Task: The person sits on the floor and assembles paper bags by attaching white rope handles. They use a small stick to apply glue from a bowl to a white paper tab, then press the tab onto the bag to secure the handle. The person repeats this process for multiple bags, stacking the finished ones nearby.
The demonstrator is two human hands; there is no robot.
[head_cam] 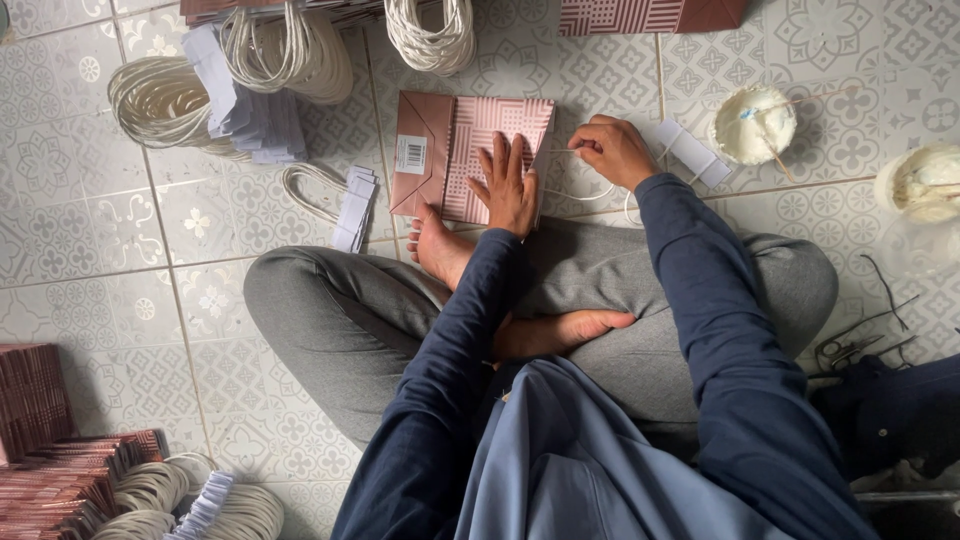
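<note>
Sitting cross-legged on the patterned tiled floor (90, 230), pressing down with the left hand (508, 185), fingers spread flat, on a pink folded paper bag with a lattice-printed panel (470, 150) lying on the floor just ahead of the bare feet. Pinching a white cord handle (585, 192) in the right hand (612, 150), fingers curled tight, right at the bag's right edge. Judging by this, handle fitting under way on this one bag, not finished. Waiting along the far edge of the floor: bundles of white cord handles (290, 55), white paper strips (255, 115). Resting to the right: a white glue pot with a stick (752, 125). Lying stacked at the near left corner: flat pink bags (45, 470).
</note>
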